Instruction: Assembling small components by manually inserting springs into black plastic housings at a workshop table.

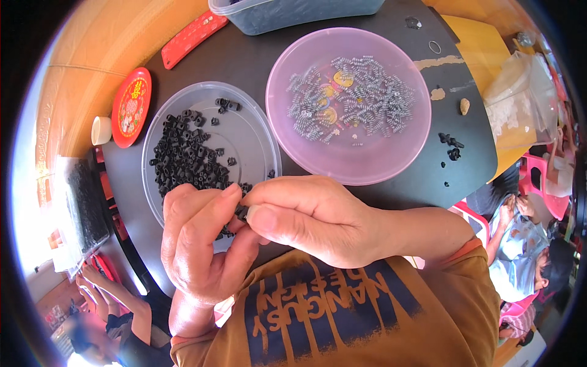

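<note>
Close in front of my shirt, my left hand [205, 241] and my right hand [318, 223] meet, fingertips pinching a small black plastic part [242, 212]. My fingers cover most of it. Beneath them and to the left stands a round clear tub [255, 137], holding a heap of small black plastic pieces [186, 150]. A few of these lie apart from the heap. To the right of the tub, a translucent pink basin [290, 144] contains many small metal coil springs [385, 95] spread over its printed bottom.
A grey-blue plastic box [293, 17] stands at the far edge of the dark table [342, 205]. A red round tray [132, 107] and white cup [101, 130] are left. Loose black parts [451, 144] lie right, near a clear plastic bag [520, 101]. Other people sit on both sides.
</note>
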`<state>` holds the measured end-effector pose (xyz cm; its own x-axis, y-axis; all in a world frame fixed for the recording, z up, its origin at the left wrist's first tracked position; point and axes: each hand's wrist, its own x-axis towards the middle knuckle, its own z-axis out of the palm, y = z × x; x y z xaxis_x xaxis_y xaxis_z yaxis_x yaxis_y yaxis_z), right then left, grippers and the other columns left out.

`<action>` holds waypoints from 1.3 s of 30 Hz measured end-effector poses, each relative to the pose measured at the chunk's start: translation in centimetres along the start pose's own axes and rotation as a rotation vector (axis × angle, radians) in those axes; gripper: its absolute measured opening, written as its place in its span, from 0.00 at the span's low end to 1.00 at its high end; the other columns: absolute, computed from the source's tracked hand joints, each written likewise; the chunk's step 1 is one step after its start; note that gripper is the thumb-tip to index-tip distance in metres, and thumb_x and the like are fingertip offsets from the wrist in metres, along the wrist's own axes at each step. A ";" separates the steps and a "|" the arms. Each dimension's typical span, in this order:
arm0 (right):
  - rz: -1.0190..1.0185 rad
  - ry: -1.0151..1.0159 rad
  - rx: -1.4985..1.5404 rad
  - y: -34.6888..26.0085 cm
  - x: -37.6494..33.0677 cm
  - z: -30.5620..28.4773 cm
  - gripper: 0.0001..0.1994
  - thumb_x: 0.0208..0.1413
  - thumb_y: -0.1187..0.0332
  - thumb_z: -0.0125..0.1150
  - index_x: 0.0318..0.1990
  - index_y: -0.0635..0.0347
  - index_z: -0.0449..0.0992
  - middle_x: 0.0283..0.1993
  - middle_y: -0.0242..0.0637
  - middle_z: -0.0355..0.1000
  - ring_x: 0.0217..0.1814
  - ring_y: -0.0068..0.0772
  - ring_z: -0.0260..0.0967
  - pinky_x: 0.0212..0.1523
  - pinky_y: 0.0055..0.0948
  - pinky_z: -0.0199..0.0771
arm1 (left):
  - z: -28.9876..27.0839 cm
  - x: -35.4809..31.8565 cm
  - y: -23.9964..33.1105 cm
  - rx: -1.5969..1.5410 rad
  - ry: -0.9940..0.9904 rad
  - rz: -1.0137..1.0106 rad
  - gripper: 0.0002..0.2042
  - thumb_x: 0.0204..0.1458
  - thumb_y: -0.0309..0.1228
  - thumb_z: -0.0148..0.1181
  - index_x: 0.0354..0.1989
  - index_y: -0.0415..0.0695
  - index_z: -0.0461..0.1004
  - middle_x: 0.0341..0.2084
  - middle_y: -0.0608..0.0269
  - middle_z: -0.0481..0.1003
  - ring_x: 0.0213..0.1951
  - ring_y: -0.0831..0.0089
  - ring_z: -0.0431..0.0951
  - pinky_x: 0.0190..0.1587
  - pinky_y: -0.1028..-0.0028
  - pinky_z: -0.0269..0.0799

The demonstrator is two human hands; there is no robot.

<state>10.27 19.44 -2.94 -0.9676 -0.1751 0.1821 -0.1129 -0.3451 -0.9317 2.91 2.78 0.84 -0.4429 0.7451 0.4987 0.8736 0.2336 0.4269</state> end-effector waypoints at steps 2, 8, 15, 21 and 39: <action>0.100 -0.002 0.094 -0.3 0.0 -0.1 0.19 0.66 0.58 0.43 0.33 0.66 0.70 0.28 0.41 0.69 0.32 0.31 0.67 0.35 0.31 0.66 | 0.1 0.6 0.1 0.014 0.001 0.018 0.21 0.33 0.18 0.65 0.42 0.35 0.72 0.25 0.61 0.73 0.20 0.74 0.70 0.27 0.72 0.62; 0.060 0.024 0.224 -0.5 -0.2 0.1 0.19 0.67 0.58 0.43 0.32 0.65 0.72 0.29 0.35 0.71 0.33 0.24 0.67 0.38 0.26 0.67 | 0.8 1.6 -0.3 -0.007 0.074 0.133 0.15 0.38 0.24 0.66 0.36 0.37 0.73 0.20 0.66 0.72 0.17 0.74 0.69 0.26 0.70 0.65; 0.048 0.100 0.234 -0.2 -0.7 -0.4 0.19 0.67 0.58 0.41 0.44 0.67 0.71 0.36 0.34 0.69 0.39 0.21 0.64 0.44 0.25 0.66 | 1.1 6.3 -2.0 -0.088 0.141 -0.119 0.13 0.35 0.20 0.63 0.34 0.38 0.75 0.21 0.62 0.71 0.21 0.74 0.71 0.27 0.76 0.67; 0.019 0.019 0.130 -3.8 -1.9 0.4 0.15 0.66 0.66 0.40 0.46 0.68 0.70 0.37 0.37 0.70 0.40 0.23 0.66 0.44 0.26 0.67 | 2.8 15.8 -6.6 -0.312 0.095 -0.251 0.17 0.50 0.31 0.59 0.47 0.34 0.72 0.29 0.63 0.74 0.28 0.77 0.73 0.35 0.79 0.70; -0.100 0.773 0.430 -11.4 -5.5 11.5 0.05 0.60 0.70 0.49 0.32 0.52 0.70 0.25 0.36 0.76 0.28 0.36 0.75 0.46 0.41 0.69 | -0.9 -9.4 1.1 0.088 0.286 -0.235 0.13 0.36 0.13 0.59 0.34 0.34 0.76 0.27 0.54 0.75 0.26 0.64 0.74 0.30 0.68 0.69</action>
<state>19.46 13.74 10.30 -0.8574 0.4919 -0.1511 -0.2611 -0.6689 -0.6960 7.88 -4.56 -2.72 -0.6607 0.4630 0.5908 0.7500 0.4393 0.4945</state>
